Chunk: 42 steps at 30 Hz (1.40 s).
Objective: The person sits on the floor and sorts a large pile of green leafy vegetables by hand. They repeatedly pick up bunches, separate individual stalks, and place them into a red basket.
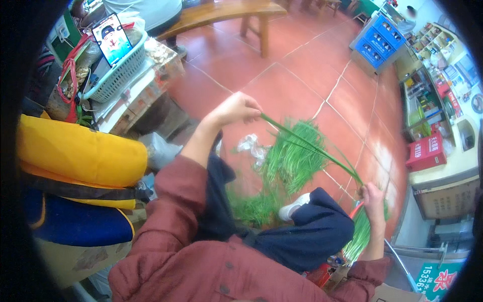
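Note:
A few long green stalks [309, 147], likely garlic chives or scallions, stretch between my two hands above the floor. One end is pinched in the fingers of my left hand [241, 108], at upper middle. Near my right knee, my right hand [371, 198] grips the other end. Below the stalks, a large pile of greens [298, 158] lies on the red tiles. Loose green trimmings [256, 207] are scattered between my feet. Another bundle with pale stems [356, 238] lies beside my right leg, partly behind my right forearm. A red strip [356, 209] shows by that hand, its kind unclear.
Crumpled clear plastic [251, 145] lies by the pile. At left, a phone [112, 39] leans in a plastic basket [120, 71] beside a rolled yellow bag [83, 151]. A wooden bench [230, 15], blue bottle crates [381, 41] and a cluttered counter [437, 170] stand farther out.

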{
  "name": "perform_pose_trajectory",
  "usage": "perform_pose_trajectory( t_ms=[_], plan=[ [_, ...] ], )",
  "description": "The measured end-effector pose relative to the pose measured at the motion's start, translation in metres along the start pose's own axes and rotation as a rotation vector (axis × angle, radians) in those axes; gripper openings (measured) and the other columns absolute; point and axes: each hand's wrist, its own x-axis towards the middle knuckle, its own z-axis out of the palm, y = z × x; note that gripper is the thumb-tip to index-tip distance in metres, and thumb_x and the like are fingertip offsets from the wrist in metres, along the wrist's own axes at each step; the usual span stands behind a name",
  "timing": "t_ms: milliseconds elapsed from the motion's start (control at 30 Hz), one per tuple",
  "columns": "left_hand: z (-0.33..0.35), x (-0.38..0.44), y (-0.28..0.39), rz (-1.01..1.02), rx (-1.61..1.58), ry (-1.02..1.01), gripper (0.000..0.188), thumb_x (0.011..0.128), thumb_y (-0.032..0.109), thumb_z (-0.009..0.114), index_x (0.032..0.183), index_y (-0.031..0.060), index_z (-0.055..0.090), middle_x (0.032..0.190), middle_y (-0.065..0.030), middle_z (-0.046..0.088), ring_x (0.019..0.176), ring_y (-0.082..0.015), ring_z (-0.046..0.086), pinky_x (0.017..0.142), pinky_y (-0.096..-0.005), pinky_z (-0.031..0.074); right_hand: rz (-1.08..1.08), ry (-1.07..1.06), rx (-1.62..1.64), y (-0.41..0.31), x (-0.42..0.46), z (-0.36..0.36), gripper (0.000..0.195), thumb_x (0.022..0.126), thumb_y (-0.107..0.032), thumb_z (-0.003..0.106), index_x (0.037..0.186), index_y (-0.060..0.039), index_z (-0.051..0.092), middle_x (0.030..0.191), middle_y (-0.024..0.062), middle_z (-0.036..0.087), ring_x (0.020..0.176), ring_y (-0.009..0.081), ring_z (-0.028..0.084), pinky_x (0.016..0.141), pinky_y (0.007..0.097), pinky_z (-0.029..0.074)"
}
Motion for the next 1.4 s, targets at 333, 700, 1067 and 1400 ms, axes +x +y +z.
perform_pose_trajectory(
  t_ms=[333,700,1067,1400],
  plan=[
    [0.006,0.002,0.001,0.062,0.293,-0.059,0.015,0.082,0.017,0.063,0.078,0.0022,0.064,0.066,-0.0028,0.061,0.06,-0.0112,0.057,0.056,-0.0273,0.047,0.005,0.009,-0.112,-0.003,-0.009,-0.029,0.012,0.087,-0.007,0.053,0.079,0.002,0.052,0.07,0.0182,0.055,0.065,0.0335,0.057,0.058,0.0388,0.045],
    [-0.009,0.046,-0.057,-0.052,-0.622,0.444,0.008,0.086,0.014,0.063,0.082,0.0081,0.06,0.066,0.0014,0.05,0.061,-0.0096,0.05,0.059,-0.0275,0.046,-0.031,0.262,-0.174,0.0,-0.018,-0.028,0.014,0.086,-0.015,0.055,0.079,-0.0027,0.055,0.071,0.0195,0.057,0.067,0.0368,0.059,0.059,0.0442,0.045],
    [0.055,0.027,-0.073,-0.231,0.826,-0.357,0.028,0.08,0.023,0.06,0.08,-0.0036,0.069,0.067,-0.0161,0.065,0.064,-0.0205,0.063,0.064,-0.0326,0.049,0.779,0.597,-0.553,0.178,-0.172,-0.028,0.024,0.091,-0.022,0.05,0.084,-0.0017,0.06,0.075,0.0225,0.062,0.07,0.0397,0.062,0.062,0.0499,0.047],
    [0.1,0.009,-0.088,-0.182,1.223,-0.593,0.045,0.083,0.043,0.055,0.078,0.0007,0.068,0.083,-0.0233,0.064,0.08,-0.0395,0.061,0.074,-0.0452,0.048,1.308,0.047,-0.678,0.23,-0.256,0.072,0.037,0.091,-0.036,0.045,0.09,-0.0034,0.062,0.102,0.0205,0.062,0.094,0.0361,0.06,0.074,0.05,0.049]
  ],
)
